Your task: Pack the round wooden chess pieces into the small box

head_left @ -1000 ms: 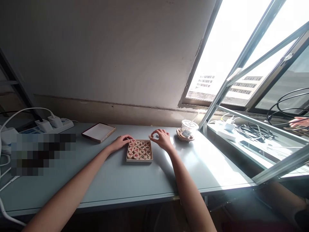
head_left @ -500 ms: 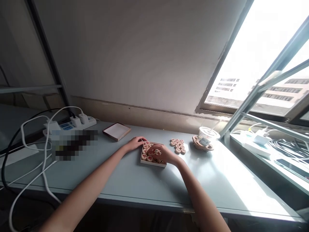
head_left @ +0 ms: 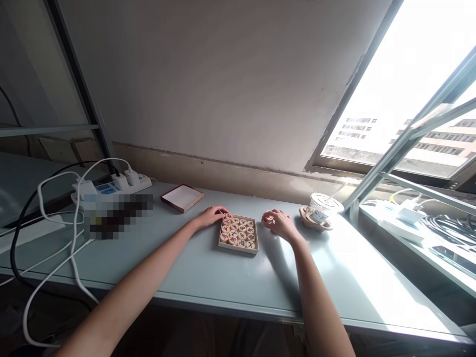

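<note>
A shallow box (head_left: pixel 238 249) holds rows of round wooden Chinese chess pieces (head_left: pixel 242 228) with red and black characters. At its far left corner, my left hand (head_left: pixel 210 217) grips the box edge between thumb and fingers. My right hand (head_left: pixel 283 225) is to the right of the box, its fingers curled down around loose Chinese chess pieces (head_left: pixel 269 219) on the table. Most of those loose pieces are hidden under that hand. Behind and left of the box lies its lid (head_left: pixel 183 197), with the white inside facing up.
A lidded plastic cup (head_left: pixel 324 206) in a brown carrier (head_left: pixel 315 221) stands right of my right hand. Power strips and cables (head_left: pixel 74 238) cover the table's left side. A metal shelf with more cables (head_left: pixel 442 228) is at the right, by the window.
My right hand has moved from over the box, rightward to the loose chess pieces. The pieces in the box are now uncovered. My left hand stays at the box corner.
</note>
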The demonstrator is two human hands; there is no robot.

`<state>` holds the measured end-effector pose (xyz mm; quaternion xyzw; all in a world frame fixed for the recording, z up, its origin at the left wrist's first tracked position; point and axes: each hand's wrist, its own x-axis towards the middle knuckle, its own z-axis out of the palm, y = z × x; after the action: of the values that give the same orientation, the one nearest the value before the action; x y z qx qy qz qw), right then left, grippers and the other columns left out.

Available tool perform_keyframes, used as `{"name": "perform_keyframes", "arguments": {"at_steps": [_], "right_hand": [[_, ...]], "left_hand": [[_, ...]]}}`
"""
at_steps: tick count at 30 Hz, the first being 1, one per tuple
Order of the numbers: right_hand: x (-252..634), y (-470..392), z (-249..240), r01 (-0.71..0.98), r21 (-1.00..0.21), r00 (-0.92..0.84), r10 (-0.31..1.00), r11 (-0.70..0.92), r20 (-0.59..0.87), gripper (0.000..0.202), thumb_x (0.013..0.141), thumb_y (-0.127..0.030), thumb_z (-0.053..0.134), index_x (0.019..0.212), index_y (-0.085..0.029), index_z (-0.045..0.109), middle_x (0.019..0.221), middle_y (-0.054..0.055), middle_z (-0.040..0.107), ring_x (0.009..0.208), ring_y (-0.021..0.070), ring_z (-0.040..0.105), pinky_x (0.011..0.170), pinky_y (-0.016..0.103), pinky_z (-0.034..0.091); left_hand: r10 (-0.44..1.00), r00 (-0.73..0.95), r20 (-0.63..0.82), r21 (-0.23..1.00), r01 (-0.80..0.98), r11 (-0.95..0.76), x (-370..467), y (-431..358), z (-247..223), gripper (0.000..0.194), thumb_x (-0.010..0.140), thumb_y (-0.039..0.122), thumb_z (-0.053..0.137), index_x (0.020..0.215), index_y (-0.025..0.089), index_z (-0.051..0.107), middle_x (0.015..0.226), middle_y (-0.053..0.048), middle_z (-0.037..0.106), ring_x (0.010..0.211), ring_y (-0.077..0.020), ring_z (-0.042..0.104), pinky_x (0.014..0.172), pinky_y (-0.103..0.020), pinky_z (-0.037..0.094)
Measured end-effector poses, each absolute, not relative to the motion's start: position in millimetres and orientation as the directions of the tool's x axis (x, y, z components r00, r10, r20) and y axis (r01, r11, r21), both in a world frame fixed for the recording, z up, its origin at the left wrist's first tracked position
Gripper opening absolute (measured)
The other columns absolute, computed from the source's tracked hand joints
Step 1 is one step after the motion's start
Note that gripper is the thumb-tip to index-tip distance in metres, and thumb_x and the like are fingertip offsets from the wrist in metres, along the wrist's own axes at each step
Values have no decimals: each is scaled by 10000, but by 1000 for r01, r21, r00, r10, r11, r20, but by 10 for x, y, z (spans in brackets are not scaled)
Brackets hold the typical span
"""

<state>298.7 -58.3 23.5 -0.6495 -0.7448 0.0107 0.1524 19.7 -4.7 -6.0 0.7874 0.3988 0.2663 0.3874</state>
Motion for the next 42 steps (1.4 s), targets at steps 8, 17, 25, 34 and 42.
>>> {"name": "perform_keyframes", "arguments": {"at_steps": [8,17,25,34,42], "right_hand": [[2610,-728,399,729,-472,-509,854,495,110,327,769,-307,583,1095,-287,578,1090,25,560,979,183,514,822,305,414],[2258,-838,378,578,-636,-658,753,511,7,203,751,-302,604,939,-231,635,905,4,632,790,147,549,681,251,435],[2624,-724,455,722,-561,-418,902,404,110,202,781,-368,533,863,-219,643,834,25,634,716,146,568,648,265,442],[3064,-560,167,941,-191,-246,952,279,181,136,732,-214,545,822,-219,647,956,70,564,845,206,545,824,389,401],[2428,-486,235,743,-344,-499,818,574,286,388,846,-305,483,1233,-331,469,1210,43,497,1067,204,495,853,354,423]], "left_hand": [[829,548,114,819,420,-390,177,-30,-86,330,784,382,446,1012,204,604,1079,-34,613,1007,-200,538,875,-276,409],[836,535,122,807,437,-397,179,-4,-111,305,787,357,448,997,208,612,1084,-31,618,1002,-197,545,878,-280,413],[818,559,136,814,408,-413,163,-52,-64,314,801,355,438,1013,204,611,1093,-36,614,1011,-198,542,860,-277,408],[832,543,110,819,425,-386,170,-47,-65,308,798,363,460,1012,199,609,1094,-46,616,1003,-198,549,847,-275,417],[836,532,133,798,443,-409,165,-42,-86,316,800,399,471,1017,218,615,1075,-34,625,987,-201,554,852,-283,426]]}}
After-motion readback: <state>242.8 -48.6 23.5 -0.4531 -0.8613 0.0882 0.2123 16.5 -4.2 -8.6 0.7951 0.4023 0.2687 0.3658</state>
